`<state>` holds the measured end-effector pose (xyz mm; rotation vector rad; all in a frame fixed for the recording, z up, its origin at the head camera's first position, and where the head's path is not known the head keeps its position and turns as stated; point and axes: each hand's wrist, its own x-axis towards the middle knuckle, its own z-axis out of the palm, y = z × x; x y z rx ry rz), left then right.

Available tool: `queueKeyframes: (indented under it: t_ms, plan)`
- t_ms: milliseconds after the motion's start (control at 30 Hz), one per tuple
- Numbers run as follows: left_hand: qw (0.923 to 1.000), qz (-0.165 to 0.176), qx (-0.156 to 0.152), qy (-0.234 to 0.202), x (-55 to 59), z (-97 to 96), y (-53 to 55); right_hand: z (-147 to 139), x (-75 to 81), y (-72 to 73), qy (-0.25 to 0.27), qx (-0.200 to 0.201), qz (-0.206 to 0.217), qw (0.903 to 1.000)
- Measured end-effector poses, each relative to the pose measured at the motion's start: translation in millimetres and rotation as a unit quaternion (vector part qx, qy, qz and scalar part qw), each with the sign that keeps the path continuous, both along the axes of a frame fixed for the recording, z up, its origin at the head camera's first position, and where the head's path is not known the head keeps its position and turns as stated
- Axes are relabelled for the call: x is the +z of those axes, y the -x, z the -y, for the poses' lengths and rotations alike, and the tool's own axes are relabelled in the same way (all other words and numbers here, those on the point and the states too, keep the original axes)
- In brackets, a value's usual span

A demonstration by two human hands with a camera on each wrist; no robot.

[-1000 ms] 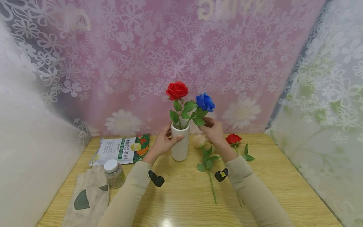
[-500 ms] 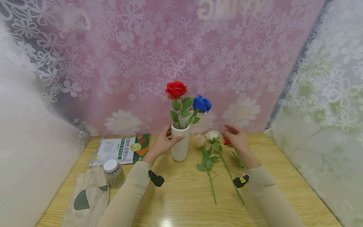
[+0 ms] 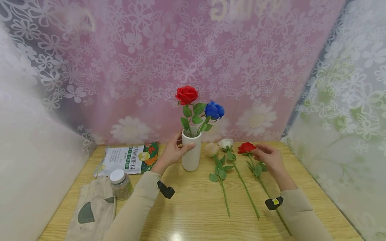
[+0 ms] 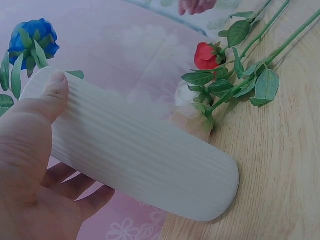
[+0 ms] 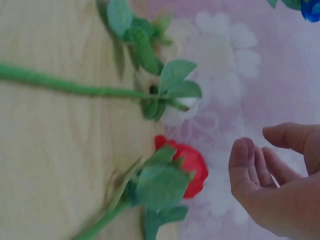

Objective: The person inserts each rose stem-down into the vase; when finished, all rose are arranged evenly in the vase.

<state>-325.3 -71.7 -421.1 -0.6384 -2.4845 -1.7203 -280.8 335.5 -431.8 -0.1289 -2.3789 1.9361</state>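
Tabletop (image 3: pixel 187 204), wood-grained | floral backdrop (image 3: pixel 144 67), perhaps cloth | left fingers (image 4: pixel 97 199) gripping vase (image 3: pixel 191 159) | right fingers (image 5: pixel 242 162) apart near red rose (image 3: pixel 246 148)

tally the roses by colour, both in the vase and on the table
Red: 2, one red rose in the white vase, another red rose on the table
Blue: 1, a blue rose in the vase
White: 1, a white rose on the table
Cream: 1, a cream rose on the table
Total: 5 roses
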Motion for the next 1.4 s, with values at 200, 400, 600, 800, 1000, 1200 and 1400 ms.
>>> queueKeyframes:
  t_ms: [200,400,600,800,1000,1200,1400]
  plan:
    - [1.0000,0.007,-0.002,0.000,0.3,-0.3,-0.7,-19.4,-14.6,-14.7,-0.021,0.019,0.010,0.9996]
    - [0.9999,0.010,-0.003,-0.002,0.5,0.6,-1.2,-33.6,-30.7,-29.4,-0.027,0.038,0.046,0.9978]
    - [0.9999,0.011,-0.002,-0.001,0.7,0.5,-1.6,-44.1,-47.3,-36.9,-0.044,0.057,0.060,0.9956]
    - [0.9999,0.011,0.003,0.001,1.6,-0.1,-2.9,-48.1,-57.3,-40.2,-0.087,0.059,0.052,0.9930]
    - [1.0000,0.007,-0.001,0.000,0.8,-0.3,-2.1,-46.4,-63.4,-41.2,-0.103,0.062,0.069,0.9904]
    - [1.0000,0.006,-0.005,-0.005,0.6,0.1,-2.6,-43.5,-64.5,-42.3,-0.128,0.063,0.067,0.9875]
    - [1.0000,0.006,-0.005,-0.005,1.0,0.9,-1.7,-40.4,-60.9,-41.6,-0.231,0.058,0.044,0.9701]
